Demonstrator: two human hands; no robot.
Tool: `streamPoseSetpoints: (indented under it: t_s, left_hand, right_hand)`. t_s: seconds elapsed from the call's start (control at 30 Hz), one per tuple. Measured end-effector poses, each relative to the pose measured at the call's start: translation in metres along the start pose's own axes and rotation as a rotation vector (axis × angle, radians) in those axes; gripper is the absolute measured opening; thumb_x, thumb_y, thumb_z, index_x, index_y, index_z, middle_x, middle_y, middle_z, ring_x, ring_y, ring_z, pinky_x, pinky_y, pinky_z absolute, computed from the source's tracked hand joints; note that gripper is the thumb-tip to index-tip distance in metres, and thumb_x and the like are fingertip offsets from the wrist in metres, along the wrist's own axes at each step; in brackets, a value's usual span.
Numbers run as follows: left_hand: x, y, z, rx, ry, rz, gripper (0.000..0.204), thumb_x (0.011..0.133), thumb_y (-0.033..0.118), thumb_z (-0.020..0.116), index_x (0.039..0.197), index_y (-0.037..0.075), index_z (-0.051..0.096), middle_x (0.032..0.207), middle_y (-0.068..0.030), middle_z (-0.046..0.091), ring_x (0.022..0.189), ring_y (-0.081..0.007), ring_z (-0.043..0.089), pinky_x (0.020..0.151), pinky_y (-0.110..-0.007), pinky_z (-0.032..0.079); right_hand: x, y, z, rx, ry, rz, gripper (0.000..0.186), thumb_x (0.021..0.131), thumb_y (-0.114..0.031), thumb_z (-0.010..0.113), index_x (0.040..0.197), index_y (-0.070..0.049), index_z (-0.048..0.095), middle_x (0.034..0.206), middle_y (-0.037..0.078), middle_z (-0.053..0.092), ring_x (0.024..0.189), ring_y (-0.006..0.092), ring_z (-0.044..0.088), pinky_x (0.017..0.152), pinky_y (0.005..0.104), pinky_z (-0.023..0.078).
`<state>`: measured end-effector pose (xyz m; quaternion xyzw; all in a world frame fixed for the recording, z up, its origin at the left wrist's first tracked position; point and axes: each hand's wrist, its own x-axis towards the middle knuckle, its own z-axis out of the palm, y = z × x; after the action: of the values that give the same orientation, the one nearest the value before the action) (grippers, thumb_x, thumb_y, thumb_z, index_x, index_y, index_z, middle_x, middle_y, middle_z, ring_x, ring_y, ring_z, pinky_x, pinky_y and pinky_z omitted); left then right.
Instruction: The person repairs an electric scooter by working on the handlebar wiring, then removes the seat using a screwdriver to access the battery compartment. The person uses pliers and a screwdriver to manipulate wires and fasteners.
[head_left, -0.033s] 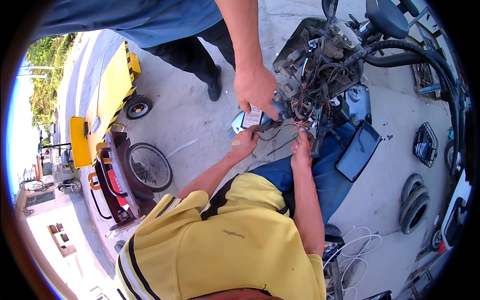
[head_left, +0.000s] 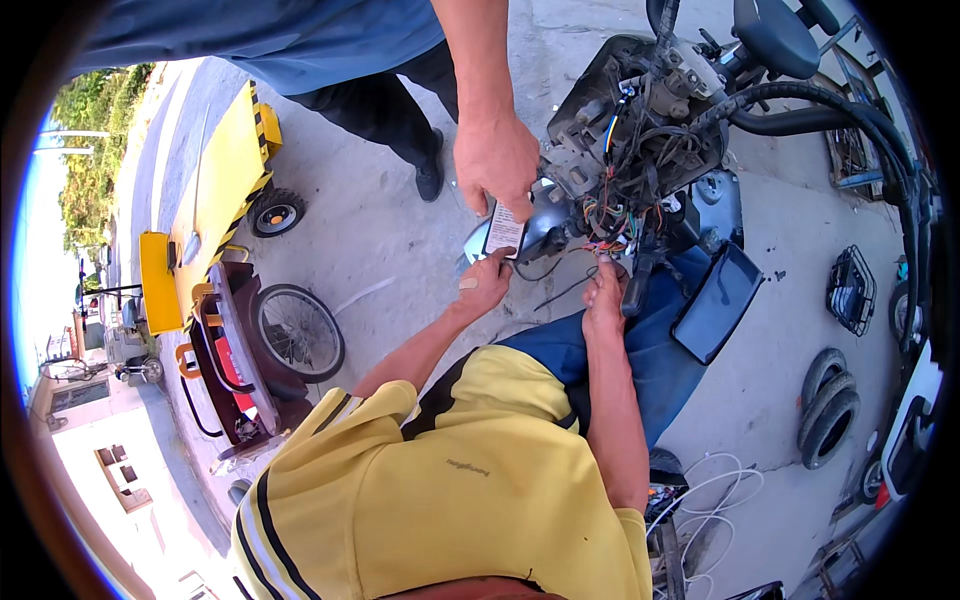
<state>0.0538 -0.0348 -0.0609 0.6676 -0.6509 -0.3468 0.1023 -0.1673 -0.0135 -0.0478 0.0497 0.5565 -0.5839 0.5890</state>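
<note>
My left hand (head_left: 485,284) is closed at the lower end of a flat, dark-edged, phone-like thing (head_left: 504,231) with a white face of small print, a fingertip lying on it. Fingers under it are hidden. To the right, my right hand (head_left: 603,292) is closed in a pinch at the lower edge of a bundle of coloured wires (head_left: 606,246); exactly what it grips is too small to make out. The wires hang from the opened front of a motorbike (head_left: 640,150). Another person's hand (head_left: 497,160) reaches down from above, fingers over the top of the phone-like thing.
A dark tray-like panel (head_left: 717,302) lies by my right knee. Tyres (head_left: 830,412), a black wire basket (head_left: 850,290) and white tubing (head_left: 722,510) are at the right. On the left stand a yellow ramp-like cart (head_left: 212,180) and a maroon cart with a spoked wheel (head_left: 300,335).
The other person's hand has shifted left, away from the wires and over the phone-like thing. My left fingertip now lies on its printed face. My right hand stays put.
</note>
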Motion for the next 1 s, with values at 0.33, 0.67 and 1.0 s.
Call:
streamPoseSetpoints:
  t_s: [0.33,0.67,1.0]
  left_hand:
    - [0.046,-0.043,-0.013,0.171,-0.008,-0.047,0.051,0.099,0.021,0.047,0.149,0.013,0.055,0.104,-0.0295,0.073,0.1,-0.0463,0.072,0.089,-0.055,0.055]
    - [0.06,-0.047,-0.012,0.196,-0.024,-0.039,0.054,0.1,0.022,0.046,0.153,0.017,0.05,0.111,-0.0276,0.073,0.1,-0.0463,0.072,0.09,-0.056,0.056]
    - [0.069,-0.046,-0.013,0.241,-0.042,-0.037,0.054,0.1,0.022,0.046,0.154,0.017,0.049,0.111,-0.0278,0.074,0.1,-0.0447,0.073,0.09,-0.056,0.056]
  right_hand:
    - [0.006,0.0,-0.003,0.022,-0.012,0.0,0.017,0.097,-0.023,0.074,0.091,-0.016,0.06,0.063,-0.008,0.039,0.047,0.0057,0.037,0.039,0.0246,0.028]
    - [0.006,0.001,-0.004,0.045,-0.018,-0.009,0.014,0.098,-0.02,0.074,0.094,-0.016,0.061,0.063,-0.007,0.041,0.046,0.0065,0.039,0.039,0.0253,0.029]
    - [0.003,0.0,-0.003,0.043,-0.018,-0.027,0.012,0.099,-0.019,0.072,0.094,-0.014,0.062,0.064,-0.006,0.042,0.046,0.0062,0.039,0.039,0.025,0.03]
